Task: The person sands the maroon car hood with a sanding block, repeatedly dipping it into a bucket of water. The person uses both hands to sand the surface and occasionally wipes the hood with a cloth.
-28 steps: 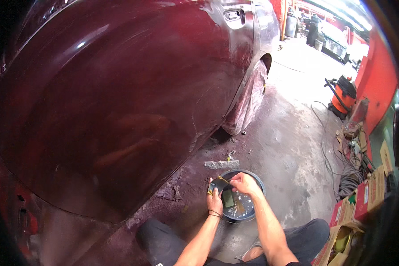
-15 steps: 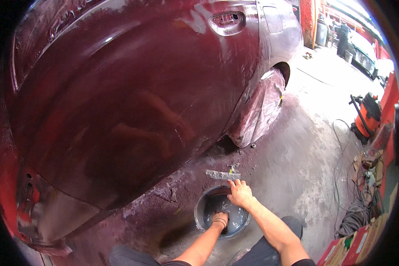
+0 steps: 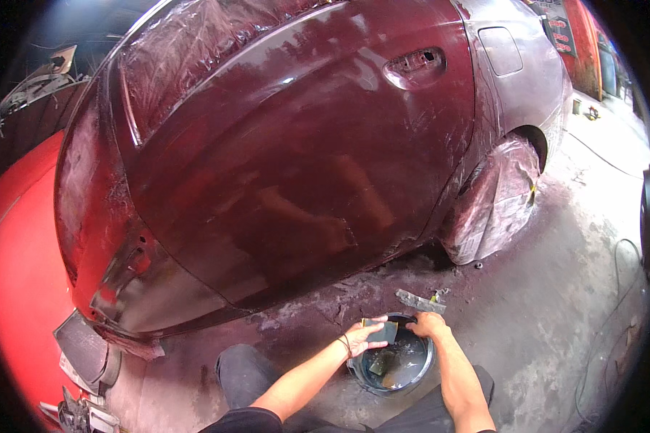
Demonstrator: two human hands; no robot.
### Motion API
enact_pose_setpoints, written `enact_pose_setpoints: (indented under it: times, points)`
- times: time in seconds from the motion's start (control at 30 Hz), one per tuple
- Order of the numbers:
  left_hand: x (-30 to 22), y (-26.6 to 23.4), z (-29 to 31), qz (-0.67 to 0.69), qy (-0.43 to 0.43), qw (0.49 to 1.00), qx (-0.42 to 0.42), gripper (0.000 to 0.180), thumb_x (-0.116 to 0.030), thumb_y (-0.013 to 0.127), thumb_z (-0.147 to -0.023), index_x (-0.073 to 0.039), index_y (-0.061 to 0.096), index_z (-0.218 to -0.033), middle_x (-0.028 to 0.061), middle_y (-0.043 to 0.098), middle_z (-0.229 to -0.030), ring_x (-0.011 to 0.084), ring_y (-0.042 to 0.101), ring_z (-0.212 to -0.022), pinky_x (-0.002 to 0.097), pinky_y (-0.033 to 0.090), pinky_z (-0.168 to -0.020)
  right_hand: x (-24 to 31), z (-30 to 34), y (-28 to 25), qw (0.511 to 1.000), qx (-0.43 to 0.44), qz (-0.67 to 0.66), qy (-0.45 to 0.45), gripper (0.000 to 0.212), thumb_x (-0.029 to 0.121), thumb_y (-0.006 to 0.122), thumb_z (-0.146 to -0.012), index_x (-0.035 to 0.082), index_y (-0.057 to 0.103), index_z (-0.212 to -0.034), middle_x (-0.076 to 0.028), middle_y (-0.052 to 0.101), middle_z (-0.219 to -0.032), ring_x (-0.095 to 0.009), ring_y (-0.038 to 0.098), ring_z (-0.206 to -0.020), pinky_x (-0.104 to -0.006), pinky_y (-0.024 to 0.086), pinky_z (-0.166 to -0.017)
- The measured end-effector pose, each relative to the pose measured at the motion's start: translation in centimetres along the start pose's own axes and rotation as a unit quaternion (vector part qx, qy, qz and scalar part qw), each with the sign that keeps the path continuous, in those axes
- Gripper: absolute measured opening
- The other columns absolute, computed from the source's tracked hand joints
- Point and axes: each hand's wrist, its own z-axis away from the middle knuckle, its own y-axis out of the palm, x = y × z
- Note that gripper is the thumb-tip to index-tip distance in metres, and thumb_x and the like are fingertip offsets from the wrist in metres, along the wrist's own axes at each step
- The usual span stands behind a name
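Observation:
A dark round bucket [image 3: 432, 366] of cloudy water stands on the floor between my knees. Over its left side, my left hand [image 3: 361, 339] pinches a dark grey rectangular piece of sandpaper [image 3: 388, 332] with yellowish edges. My right hand [image 3: 429, 325] is curled over the bucket's far right rim. In the water shows a dark greenish piece [image 3: 381, 363] whose kind I cannot make out. Beyond the bucket rises a dark maroon car door [image 3: 289, 187], dull in places, with reflections of my arms in it.
Plastic sheeting covers the rear wheel [image 3: 495, 202] and the window [image 3: 195, 50]. A grey scraper-like strip [image 3: 420, 301] lies on the floor behind the bucket. At left stand a red car panel [image 3: 22, 267] and a dark loose part [image 3: 87, 346]. A cable [image 3: 617, 303] runs along the floor at right.
My left hand has come up out of the water, and the sandpaper now shows in it. My right hand has closed over the rim. The view has turned left.

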Motion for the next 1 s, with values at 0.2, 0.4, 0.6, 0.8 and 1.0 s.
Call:
enact_pose_setpoints:
  times: [0.2, 0.4, 0.6, 0.8, 1.0]
  points:
    - [-19.3, 12.0, 5.9, -0.17, 0.26, 0.949, 0.052, 0.047, -0.024, 0.061, -0.11, -0.006, 0.056, -0.152, 0.0103, 0.062, -0.151, 0.0222, 0.063, -0.133, 0.044, 0.055, -0.112, 0.2, -0.6, 0.3, 0.999, 0.038, 0.006, -0.012, 0.067, 0.058, 0.065, -0.097, 0.006, 0.067, -0.139, -0.025, 0.073, -0.129, -0.038, 0.068, -0.127, -0.0469, 0.053, -0.108]
    - [-40.2, 24.7, 13.2, -0.758, 0.642, 0.069, -0.094, 0.045, -0.009, 0.062, -0.101, -0.007, 0.062, -0.146, 0.016, 0.064, -0.148, 0.0369, 0.055, -0.143, 0.0456, 0.039, -0.125, -2.2, 0.6, 0.6, 0.999, 0.003, 0.013, -0.04, 0.064, 0.054, 0.067, -0.097, 0.006, 0.066, -0.139, -0.026, 0.074, -0.126, -0.04, 0.071, -0.122, -0.0491, 0.056, -0.105]
    - [-49.7, 17.9, 19.3, -0.87, 0.424, -0.132, -0.213, 0.066, -0.025, 0.058, -0.105, -0.011, 0.037, -0.166, 0.004, 0.034, -0.175, 0.0226, 0.023, -0.165, 0.0536, 0.009, -0.135, -1.0, 0.3, -0.4, 0.999, 0.04, 0.027, -0.016, 0.062, 0.052, 0.068, -0.097, 0.009, 0.067, -0.141, -0.023, 0.074, -0.129, -0.037, 0.07, -0.125, -0.0484, 0.056, -0.106]
    - [-51.4, 20.3, 16.6, -0.868, 0.428, -0.134, -0.214, 0.069, -0.041, 0.046, -0.11, -0.014, 0.027, -0.171, 0.0017, 0.026, -0.178, 0.0193, 0.017, -0.166, 0.0548, -0.001, -0.134, -0.8, 0.3, -1.2, 0.997, 0.063, 0.035, 0.02, 0.059, 0.052, 0.07, -0.095, 0.012, 0.07, -0.139, -0.018, 0.074, -0.131, -0.036, 0.07, -0.125, -0.0469, 0.055, -0.107]
    - [-53.8, 29.5, 9.5, -0.841, 0.414, -0.23, -0.264, 0.062, -0.045, 0.027, -0.116, -0.02, 0.022, -0.172, -0.003, 0.022, -0.179, 0.016, 0.015, -0.166, 0.0569, -0.005, -0.133, -0.8, -1.3, -0.3, 0.997, 0.072, 0.032, 0.001, 0.059, 0.054, 0.069, -0.095, 0.014, 0.071, -0.137, -0.019, 0.075, -0.129, -0.037, 0.07, -0.124, -0.0475, 0.055, -0.106]
